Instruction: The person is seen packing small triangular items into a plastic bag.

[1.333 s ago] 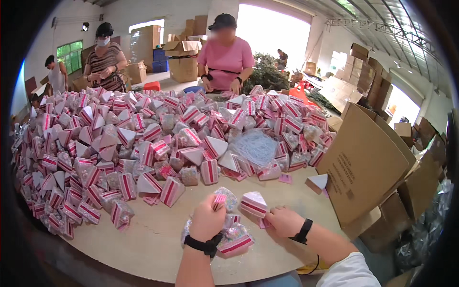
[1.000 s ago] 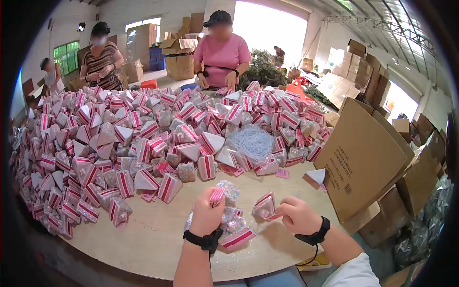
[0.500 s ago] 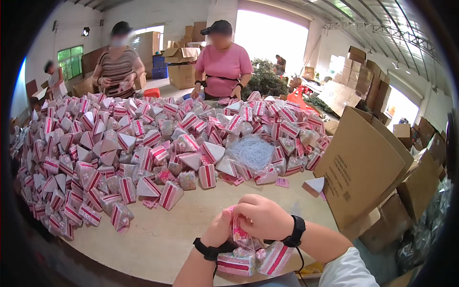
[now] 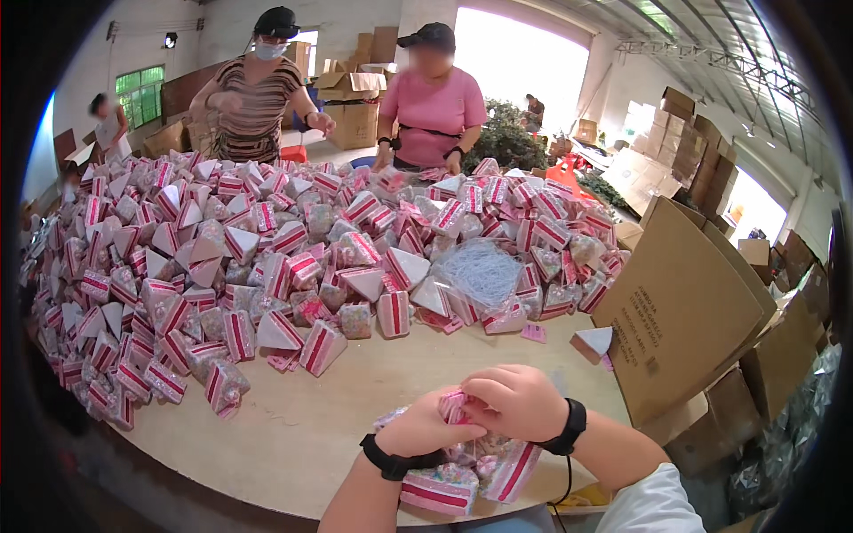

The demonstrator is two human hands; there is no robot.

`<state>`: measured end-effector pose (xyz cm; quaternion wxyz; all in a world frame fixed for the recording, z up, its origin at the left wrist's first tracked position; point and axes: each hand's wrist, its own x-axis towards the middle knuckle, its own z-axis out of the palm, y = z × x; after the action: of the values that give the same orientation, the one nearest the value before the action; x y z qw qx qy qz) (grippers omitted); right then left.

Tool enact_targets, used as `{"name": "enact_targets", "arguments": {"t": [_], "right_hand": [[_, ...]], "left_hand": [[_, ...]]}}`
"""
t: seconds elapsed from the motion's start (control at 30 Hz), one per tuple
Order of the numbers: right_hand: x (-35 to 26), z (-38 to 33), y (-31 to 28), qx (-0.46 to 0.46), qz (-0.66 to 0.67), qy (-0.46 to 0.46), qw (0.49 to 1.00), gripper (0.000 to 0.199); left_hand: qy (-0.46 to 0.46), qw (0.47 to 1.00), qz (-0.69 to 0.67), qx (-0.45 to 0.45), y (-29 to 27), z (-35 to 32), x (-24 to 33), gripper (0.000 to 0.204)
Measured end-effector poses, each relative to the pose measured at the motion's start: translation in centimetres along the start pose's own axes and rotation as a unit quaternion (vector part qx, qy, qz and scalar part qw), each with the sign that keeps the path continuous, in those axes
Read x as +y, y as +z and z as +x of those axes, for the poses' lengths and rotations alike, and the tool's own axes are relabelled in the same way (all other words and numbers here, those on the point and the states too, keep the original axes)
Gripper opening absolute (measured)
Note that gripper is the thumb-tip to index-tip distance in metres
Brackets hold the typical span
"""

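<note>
At the near edge of the table, my left hand [image 4: 419, 428] and my right hand [image 4: 518, 400] are closed together on a small pink printed tag [image 4: 454, 409]. My fingers hide part of it. Below them lie a cake-slice ornament [image 4: 439, 489], white and pink with a dark pink band, and another cake-slice ornament [image 4: 509, 473] tilted to its right. Between and behind these, more sprinkle-covered pieces show under my wrists. Whether a string joins the tag to the ornaments I cannot tell.
A large heap of cake-slice ornaments [image 4: 240, 266] covers the table's far and left parts. On it rests a clear bag of pale blue strands [image 4: 481, 274]. To the right stands an open cardboard box [image 4: 675, 311], a single wedge [image 4: 590, 344] beside it. Two people stand across the table.
My hands stay together on the tag, now bunched and tilted between my fingers. Across the table, the person in stripes has straightened up and spread their arms. The view has shifted slightly.
</note>
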<state>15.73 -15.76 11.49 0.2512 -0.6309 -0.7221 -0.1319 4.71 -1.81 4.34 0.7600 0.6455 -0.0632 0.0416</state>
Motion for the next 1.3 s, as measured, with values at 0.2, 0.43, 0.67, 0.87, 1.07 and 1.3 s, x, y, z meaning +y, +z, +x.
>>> {"name": "enact_targets", "arguments": {"t": [0.2, 0.43, 0.67, 0.87, 1.07, 1.3], "right_hand": [[0.2, -0.8, -0.2, -0.01, -0.076, -0.057, 0.995, 0.03], [0.0, -0.6, -0.2, -0.039, -0.076, -0.047, 0.995, 0.037], [0.5, -0.8, 0.4, -0.021, -0.118, -0.04, 0.992, 0.04], [0.3, -1.0, 0.3, -0.026, -0.161, -0.035, 0.986, 0.043], [0.0, -1.1, 0.1, 0.001, -0.139, -0.033, 0.99, 0.039], [0.3, -0.9, -0.1, 0.017, 0.006, 0.052, 0.998, 0.026]], "left_hand": [[0.027, 0.999, 0.01, 0.015, 0.3, 0.1, 0.2, 0.036], [0.014, 1.0, 0.024, -0.011, 0.1, 0.0, 0.6, 0.035], [0.075, 0.995, -0.059, 0.023, 0.3, 0.3, -1.2, 0.045], [0.056, 0.993, -0.1, 0.03, 0.2, 0.4, -1.3, 0.051], [0.059, 0.994, -0.086, 0.031, 0.3, 0.4, -1.3, 0.053], [0.05, 0.997, -0.047, 0.039, 0.4, 0.6, -2.1, 0.056]]}}
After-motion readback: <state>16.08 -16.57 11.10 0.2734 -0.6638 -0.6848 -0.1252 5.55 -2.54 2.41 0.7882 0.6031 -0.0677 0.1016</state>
